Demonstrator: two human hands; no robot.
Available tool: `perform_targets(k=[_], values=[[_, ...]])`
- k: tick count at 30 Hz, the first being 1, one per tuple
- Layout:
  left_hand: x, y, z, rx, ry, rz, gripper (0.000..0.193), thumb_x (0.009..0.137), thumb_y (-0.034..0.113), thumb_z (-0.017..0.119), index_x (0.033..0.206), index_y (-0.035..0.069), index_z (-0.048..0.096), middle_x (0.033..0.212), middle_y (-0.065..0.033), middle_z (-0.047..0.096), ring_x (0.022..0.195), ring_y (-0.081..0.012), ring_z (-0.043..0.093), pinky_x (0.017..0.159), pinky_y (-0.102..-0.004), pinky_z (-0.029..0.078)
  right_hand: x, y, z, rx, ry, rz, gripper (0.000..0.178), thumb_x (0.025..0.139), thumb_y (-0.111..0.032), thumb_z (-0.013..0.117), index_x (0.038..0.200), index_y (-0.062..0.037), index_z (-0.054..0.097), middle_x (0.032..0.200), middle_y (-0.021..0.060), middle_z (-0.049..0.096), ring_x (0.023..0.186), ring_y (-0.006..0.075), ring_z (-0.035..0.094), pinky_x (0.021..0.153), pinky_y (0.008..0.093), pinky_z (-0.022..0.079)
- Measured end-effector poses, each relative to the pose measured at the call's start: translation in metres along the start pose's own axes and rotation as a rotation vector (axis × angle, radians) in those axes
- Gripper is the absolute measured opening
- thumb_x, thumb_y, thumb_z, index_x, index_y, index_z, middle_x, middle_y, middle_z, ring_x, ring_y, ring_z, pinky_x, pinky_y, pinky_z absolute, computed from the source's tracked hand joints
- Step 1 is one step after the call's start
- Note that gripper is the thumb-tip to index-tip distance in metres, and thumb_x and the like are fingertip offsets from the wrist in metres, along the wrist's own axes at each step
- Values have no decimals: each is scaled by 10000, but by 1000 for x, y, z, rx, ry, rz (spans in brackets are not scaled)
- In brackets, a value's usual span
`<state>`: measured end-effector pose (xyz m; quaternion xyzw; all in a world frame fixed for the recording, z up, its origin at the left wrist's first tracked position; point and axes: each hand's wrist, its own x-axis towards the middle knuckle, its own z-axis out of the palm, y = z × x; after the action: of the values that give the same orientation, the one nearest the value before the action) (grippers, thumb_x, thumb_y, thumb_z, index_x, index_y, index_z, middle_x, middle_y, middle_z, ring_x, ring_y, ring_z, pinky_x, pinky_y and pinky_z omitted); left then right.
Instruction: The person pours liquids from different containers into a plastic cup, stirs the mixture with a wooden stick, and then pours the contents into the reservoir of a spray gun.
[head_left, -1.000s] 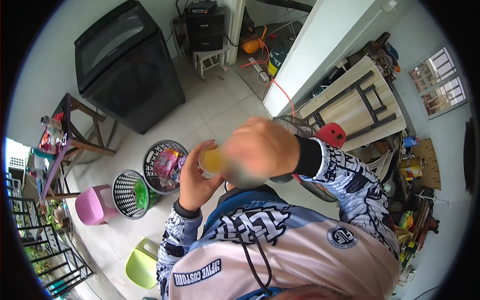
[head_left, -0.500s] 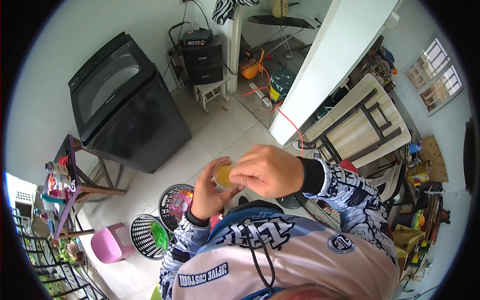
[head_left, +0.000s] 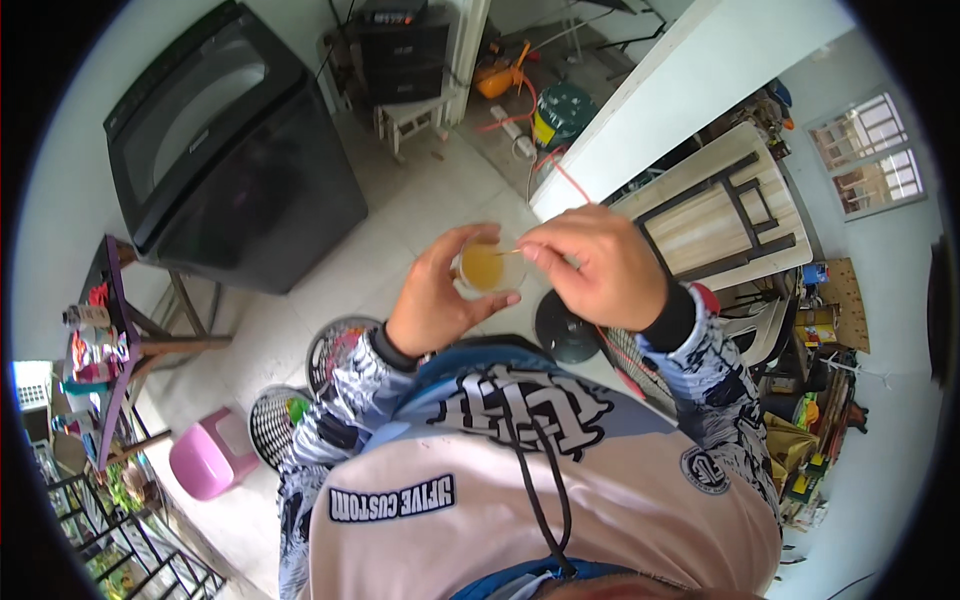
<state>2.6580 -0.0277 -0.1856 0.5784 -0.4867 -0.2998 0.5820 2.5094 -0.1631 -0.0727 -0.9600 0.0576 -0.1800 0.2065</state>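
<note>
A clear cup (head_left: 470, 282) of yellow liquid sits in my left hand (head_left: 428, 300), whose fingers and thumb curl round its side. My right hand (head_left: 605, 268) is just right of the cup. Between its thumb and fingertips it pinches a thin stick (head_left: 508, 252), and the stick's far end reaches over or into the liquid. The part of the stick inside my right hand is hidden. Both hands are held in front of my chest, above the tiled floor.
A dark washing machine (head_left: 260, 170) stands at the far left. Below it are a purple-edged table (head_left: 122, 330) with bottles, a pink plastic stool (head_left: 205, 460) and two laundry baskets (head_left: 268, 425). A folded table (head_left: 700, 215) leans at the right, past a white door-like panel (head_left: 690, 90).
Both hands and the cup have moved farther from my chest. My right hand has shifted right from over the cup, and the thin stick now shows. The head view has moved too.
</note>
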Motion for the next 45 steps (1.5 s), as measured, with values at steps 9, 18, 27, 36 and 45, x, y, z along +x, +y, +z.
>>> perform_targets(k=[9, 18, 27, 36, 45], values=[[-13, -10, 1, 6, -3, 39, 723, 747, 169, 903, 1367, 65, 545, 1261, -83, 650, 1155, -195, 625, 952, -352, 534, -12, 0, 16, 203, -92, 88, 89, 904, -64, 681, 955, -8, 727, 855, 161, 723, 748, 328, 689, 651, 359, 525], [-21, -10, 4, 19, 34, -11, 734, 746, 182, 905, 1377, 82, 543, 1277, -74, 653, 1165, -181, 621, 962, -373, 528, -9, 4, 22, 122, -99, 89, 81, 887, -85, 697, 930, -24, 728, 849, 152, 722, 717, 339, 673, 642, 384, 516], [-23, -10, 5, 49, 54, -21, 737, 741, 196, 907, 1375, 84, 550, 1257, -79, 668, 1167, -190, 627, 963, -384, 530, -4, 4, 17, -47, -162, -70, 81, 887, -78, 689, 930, -21, 726, 799, 146, 708, 698, 344, 662, 634, 391, 512], [-21, -12, 8, 22, 50, 8, 745, 738, 201, 908, 1378, 81, 547, 1257, -77, 669, 1156, -187, 634, 962, -379, 534, -6, 1, 17, 175, -151, 87, 80, 886, -93, 693, 891, -19, 722, 759, 151, 685, 669, 337, 648, 591, 378, 494], [-22, -16, 10, 4, 38, 21, 736, 741, 201, 906, 1374, 86, 549, 1253, -79, 671, 1162, -190, 634, 966, -380, 532, -7, 11, 19, -35, -63, -87, 88, 884, -94, 697, 895, -11, 724, 750, 143, 689, 651, 344, 639, 590, 378, 494]])
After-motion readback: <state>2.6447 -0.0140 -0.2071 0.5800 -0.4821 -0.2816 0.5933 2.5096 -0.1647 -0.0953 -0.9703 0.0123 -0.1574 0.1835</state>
